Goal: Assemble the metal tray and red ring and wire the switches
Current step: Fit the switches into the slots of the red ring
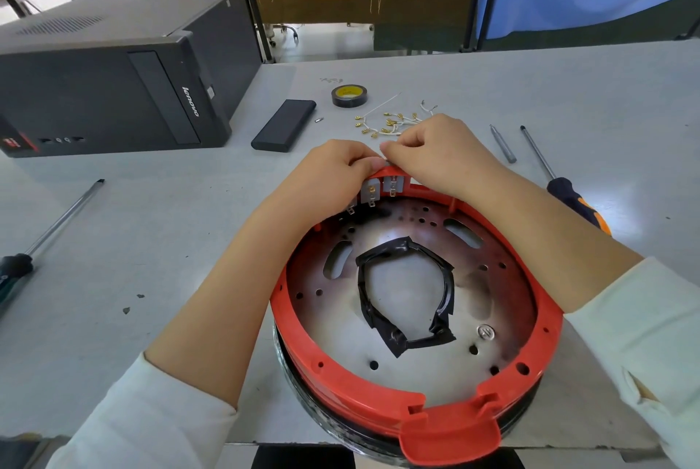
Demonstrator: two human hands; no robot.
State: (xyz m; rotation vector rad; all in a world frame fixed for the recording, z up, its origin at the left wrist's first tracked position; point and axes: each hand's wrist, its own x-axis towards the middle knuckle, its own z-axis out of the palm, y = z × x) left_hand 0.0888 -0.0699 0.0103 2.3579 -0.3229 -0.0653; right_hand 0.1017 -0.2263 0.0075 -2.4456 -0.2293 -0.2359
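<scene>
1. Red ring (363,389) sits on the metal tray (413,241), near edge of the bench (151,241). That part of the assembly looks done, so we judge we're on the wiring step.
2. Both hands meet at the ring's far rim. The switches (378,190) sit just below our fingers, on the inside of the rim, terminals pointing down toward the tray.
3. Left hand (337,173): fingers curled and pressed against the rim and the leftmost switch. Looks like bracing, so the ring doesn't shift while the other hand works.
4. Right hand (435,154): thumb and forefinger pinched together on something small and pale at the rim top, likely a wire end or connector. Too small to say which.
5. Loose wires with brass terminals (382,123) lie just beyond our fingers, within easy reach for the next connection.
6. Tape roll (349,96) further out past the wires. Black tape already wraps the tray's centre cutout, presumably to cover its cut edge.
7. Screwdriver (560,180) off to the right of the fingers, another screwdriver (49,226) well left. Neither needed for this step, we reckon.
8. Risk: terminals are small, and a slip could bend a switch tab.
</scene>
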